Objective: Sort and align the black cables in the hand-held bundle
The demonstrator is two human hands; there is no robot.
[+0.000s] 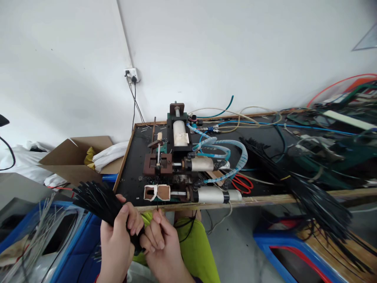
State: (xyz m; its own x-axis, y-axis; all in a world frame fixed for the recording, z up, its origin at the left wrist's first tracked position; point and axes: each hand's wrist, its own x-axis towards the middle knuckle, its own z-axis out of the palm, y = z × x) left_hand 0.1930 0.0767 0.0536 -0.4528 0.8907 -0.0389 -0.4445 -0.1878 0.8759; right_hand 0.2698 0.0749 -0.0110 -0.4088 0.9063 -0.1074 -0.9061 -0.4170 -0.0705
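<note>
My left hand (pixel 119 236) is wrapped round a thick bundle of black cables (pixel 96 200), whose cut ends fan out to the upper left. Close beside it, my right hand (pixel 163 245) pinches a single thin black cable (pixel 157 205) between thumb and forefinger. That cable points up at the meeting line of two pale-edged clamp blocks (pixel 157 192) on a pneumatic machine (pixel 180 133); its far tip is hard to make out. The lower part of the bundle is hidden by my hands.
Behind the clamp blocks are air cylinders (pixel 206 194) with blue hoses (pixel 241 157). Another black cable bundle (pixel 312 200) hangs over the bench edge (pixel 262 200) at right. Red-handled pliers (pixel 243 184) lie near the cylinders. At left are an open cardboard box (pixel 67 157) and blue bins (pixel 70 243).
</note>
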